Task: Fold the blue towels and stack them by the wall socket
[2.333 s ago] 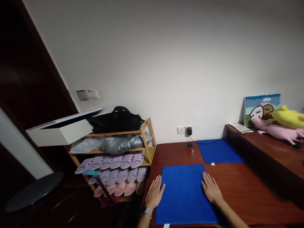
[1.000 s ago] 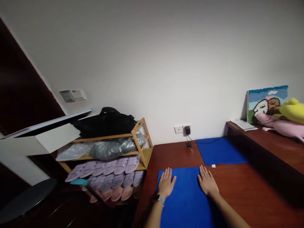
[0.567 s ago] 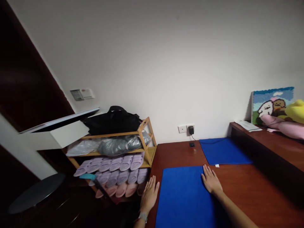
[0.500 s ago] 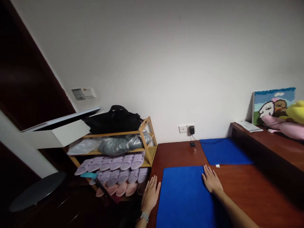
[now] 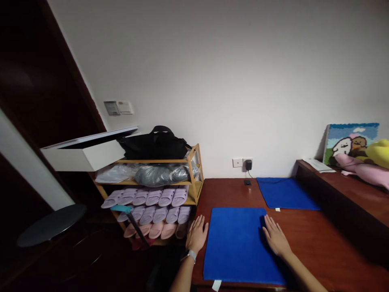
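A blue cloth (image 5: 238,247) lies spread flat on the reddish-brown wooden table (image 5: 316,239), with a white tag at its near edge. Just left of it, at the table's left edge, is my left hand (image 5: 197,235), palm down with fingers stretched out and nothing held; a watch is on that wrist. My right hand (image 5: 276,237) is over the cloth's right edge, fingers extended, also holding nothing. Whether either palm presses on the surface I cannot tell. Behind, a second blue cloth (image 5: 287,194) lies flat near the wall.
A wooden rack (image 5: 194,190) on the left holds purple and pink slippers, a black bag (image 5: 156,144) and a white box (image 5: 91,156). A black charger (image 5: 248,164) is plugged into the wall. On the raised ledge at right are a dog picture (image 5: 351,142) and a pink plush toy (image 5: 361,168).
The view has tilted, bringing the cloth's near edge and its tag into sight. My right hand has shifted slightly right and nearer along the cloth's edge. Both hands stay flat and empty.
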A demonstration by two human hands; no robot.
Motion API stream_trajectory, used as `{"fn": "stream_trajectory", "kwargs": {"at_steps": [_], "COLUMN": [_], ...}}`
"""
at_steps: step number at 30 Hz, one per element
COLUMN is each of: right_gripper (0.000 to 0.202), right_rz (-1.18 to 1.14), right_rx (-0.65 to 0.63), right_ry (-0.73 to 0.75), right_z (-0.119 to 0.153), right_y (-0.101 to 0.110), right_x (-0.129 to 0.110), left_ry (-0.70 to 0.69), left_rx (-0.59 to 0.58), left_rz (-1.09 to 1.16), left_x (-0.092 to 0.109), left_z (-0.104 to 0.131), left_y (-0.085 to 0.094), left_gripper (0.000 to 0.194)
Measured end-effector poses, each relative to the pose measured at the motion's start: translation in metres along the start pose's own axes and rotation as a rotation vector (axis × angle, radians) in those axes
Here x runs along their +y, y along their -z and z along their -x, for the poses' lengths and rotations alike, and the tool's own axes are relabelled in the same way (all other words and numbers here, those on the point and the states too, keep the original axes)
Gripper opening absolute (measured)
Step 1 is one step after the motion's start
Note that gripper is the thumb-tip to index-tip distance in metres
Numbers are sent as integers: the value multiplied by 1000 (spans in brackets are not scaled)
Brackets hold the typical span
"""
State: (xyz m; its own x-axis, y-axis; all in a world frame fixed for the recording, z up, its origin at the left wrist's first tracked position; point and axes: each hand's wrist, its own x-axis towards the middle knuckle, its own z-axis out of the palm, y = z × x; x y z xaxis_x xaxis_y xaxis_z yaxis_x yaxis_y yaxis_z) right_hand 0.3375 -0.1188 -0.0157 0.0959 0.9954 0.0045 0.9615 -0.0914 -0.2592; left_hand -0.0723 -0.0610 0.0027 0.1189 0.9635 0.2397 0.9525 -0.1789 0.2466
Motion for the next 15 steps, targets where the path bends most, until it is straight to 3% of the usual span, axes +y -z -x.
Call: {"fn": "stream_trajectory", "kwargs": {"at_steps": [5, 12, 15], "right_gripper": [73, 72, 72], "right_rz": [-13, -40, -41], "right_rx": [-22, -54, -62], "right_ry": [9, -5, -7], "right_z": [28, 30, 31], "right_y": [-4, 15, 19], "right_x": [-4, -15, -17], "left_ry": [-11, -19, 1], "left_rx": [38, 63, 87], "left_rz": [-29, -15, -22], "left_x": [-2, -11, 7], "left_z": [-2, -9, -12], "left_y": [-7, -4, -1], "left_gripper": [57, 55, 55]}}
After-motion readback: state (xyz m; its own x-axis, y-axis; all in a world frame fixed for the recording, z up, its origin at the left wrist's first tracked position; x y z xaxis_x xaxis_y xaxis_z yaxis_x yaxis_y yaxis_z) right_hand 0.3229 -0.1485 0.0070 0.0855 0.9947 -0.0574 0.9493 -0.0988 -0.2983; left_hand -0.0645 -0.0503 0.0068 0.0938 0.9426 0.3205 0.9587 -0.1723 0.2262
